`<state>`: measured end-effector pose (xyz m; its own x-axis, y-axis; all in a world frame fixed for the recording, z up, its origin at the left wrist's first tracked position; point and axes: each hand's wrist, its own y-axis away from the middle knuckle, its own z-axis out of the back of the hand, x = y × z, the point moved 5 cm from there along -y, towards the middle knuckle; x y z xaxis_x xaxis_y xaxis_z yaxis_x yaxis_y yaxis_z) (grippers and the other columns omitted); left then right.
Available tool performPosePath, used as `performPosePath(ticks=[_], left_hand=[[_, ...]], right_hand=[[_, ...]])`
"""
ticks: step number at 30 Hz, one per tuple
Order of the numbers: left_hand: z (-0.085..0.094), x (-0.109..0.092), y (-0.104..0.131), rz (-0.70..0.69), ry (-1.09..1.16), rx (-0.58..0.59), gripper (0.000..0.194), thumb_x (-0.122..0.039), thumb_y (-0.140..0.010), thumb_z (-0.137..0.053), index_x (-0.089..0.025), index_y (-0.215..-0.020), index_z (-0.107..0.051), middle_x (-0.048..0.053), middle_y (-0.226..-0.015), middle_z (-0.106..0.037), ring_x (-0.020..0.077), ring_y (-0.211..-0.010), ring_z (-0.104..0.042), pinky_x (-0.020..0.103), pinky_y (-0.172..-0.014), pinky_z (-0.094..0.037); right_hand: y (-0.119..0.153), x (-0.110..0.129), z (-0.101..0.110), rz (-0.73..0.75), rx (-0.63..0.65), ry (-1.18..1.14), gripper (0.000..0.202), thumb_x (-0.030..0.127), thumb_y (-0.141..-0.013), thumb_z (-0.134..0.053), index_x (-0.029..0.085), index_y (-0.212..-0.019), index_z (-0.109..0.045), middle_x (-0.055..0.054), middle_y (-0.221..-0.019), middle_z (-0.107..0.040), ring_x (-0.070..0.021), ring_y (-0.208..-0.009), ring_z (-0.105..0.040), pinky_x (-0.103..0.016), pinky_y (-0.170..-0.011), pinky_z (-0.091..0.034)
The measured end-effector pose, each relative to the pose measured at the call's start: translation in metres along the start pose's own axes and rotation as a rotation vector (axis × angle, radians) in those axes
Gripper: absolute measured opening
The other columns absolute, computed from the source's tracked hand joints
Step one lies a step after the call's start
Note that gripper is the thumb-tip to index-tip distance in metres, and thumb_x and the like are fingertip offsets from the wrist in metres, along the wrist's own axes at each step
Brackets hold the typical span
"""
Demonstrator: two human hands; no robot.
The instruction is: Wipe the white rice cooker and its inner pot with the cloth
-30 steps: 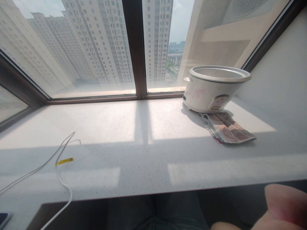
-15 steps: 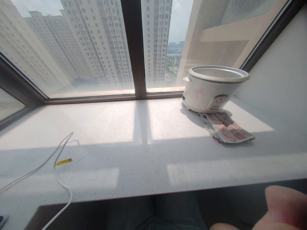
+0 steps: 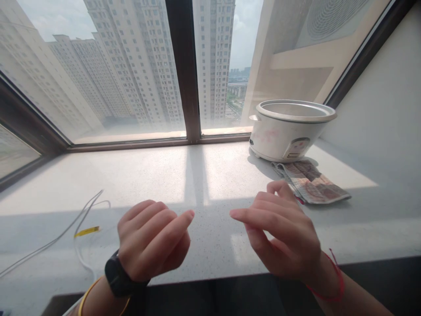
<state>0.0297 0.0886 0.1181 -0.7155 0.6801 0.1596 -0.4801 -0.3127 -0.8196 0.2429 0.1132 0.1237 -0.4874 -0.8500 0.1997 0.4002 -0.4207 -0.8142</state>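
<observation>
Both of my hands hover over the white speckled sill. My left hand, with a black watch at its wrist, is curled into a loose fist. Its index finger points inward and nothing shows in it. My right hand has its index finger stretched toward the left one and the other fingers loosely bent, a gap showing near the thumb; it holds nothing. Behind the right hand lies a folded patterned cloth, in front of a white rice cooker without a lid.
A thin cable with a yellow tag runs over the sill at the left. A dark window frame rises behind it. The sill's front edge lies below my hands.
Both my hands have come up into view over the sill; before, only a blurred part of a hand showed at the lower right. The view has tilted slightly upward.
</observation>
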Motion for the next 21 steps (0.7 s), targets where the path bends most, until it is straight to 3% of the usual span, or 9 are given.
performPosePath(ticks=[3, 5, 10, 16, 21], left_hand=[[-0.026, 0.035, -0.014, -0.123, -0.094, -0.062, 0.022, -0.003, -0.077, -0.059, -0.019, -0.093, -0.062, -0.004, -0.055, -0.056, 0.0122, -0.047, -0.052, 0.027, -0.046, -0.040], [-0.045, 0.057, -0.010, -0.112, -0.113, -0.055, 0.018, -0.004, -0.078, -0.058, -0.019, -0.088, -0.062, -0.005, -0.054, -0.056, 0.0111, -0.045, -0.050, 0.025, -0.044, -0.036], [-0.082, 0.088, 0.016, -0.022, -0.124, 0.098, 0.015, -0.008, -0.083, -0.054, -0.018, -0.085, -0.064, -0.003, -0.056, -0.061, 0.0118, -0.046, -0.051, 0.025, -0.044, -0.036], [-0.087, 0.093, 0.031, 0.137, -0.033, 0.195, 0.018, -0.010, -0.086, -0.051, -0.018, -0.089, -0.067, -0.003, -0.059, -0.062, 0.0115, -0.048, -0.052, 0.026, -0.049, -0.040], [-0.090, 0.101, 0.037, 0.224, 0.024, 0.226, 0.020, -0.011, -0.086, -0.051, -0.018, -0.089, -0.069, -0.001, -0.064, -0.067, 0.0109, -0.049, -0.054, 0.025, -0.050, -0.043]], right_hand=[[-0.022, -0.046, -0.024, 0.050, 0.052, 0.078, 0.024, 0.010, -0.084, -0.051, 0.024, -0.093, -0.069, 0.005, -0.059, -0.061, -0.0117, -0.052, -0.050, -0.036, -0.074, -0.031], [-0.025, -0.077, -0.038, 0.028, 0.090, 0.135, 0.023, 0.012, -0.086, -0.051, 0.022, -0.091, -0.071, 0.004, -0.063, -0.066, -0.0119, -0.055, -0.053, -0.037, -0.077, -0.030], [-0.004, -0.134, -0.064, -0.139, 0.119, 0.160, 0.026, 0.014, -0.086, -0.051, 0.022, -0.091, -0.075, 0.000, -0.076, -0.075, -0.0112, -0.053, -0.054, -0.037, -0.079, -0.029], [0.031, -0.157, -0.080, -0.333, 0.204, 0.051, 0.025, 0.019, -0.087, -0.051, 0.024, -0.090, -0.075, 0.002, -0.070, -0.073, -0.0102, -0.051, -0.054, -0.038, -0.085, -0.031], [0.037, -0.163, -0.080, -0.466, 0.232, -0.011, 0.026, 0.025, -0.087, -0.049, 0.023, -0.090, -0.075, 0.001, -0.064, -0.070, -0.0119, -0.052, -0.054, -0.039, -0.086, -0.037]])
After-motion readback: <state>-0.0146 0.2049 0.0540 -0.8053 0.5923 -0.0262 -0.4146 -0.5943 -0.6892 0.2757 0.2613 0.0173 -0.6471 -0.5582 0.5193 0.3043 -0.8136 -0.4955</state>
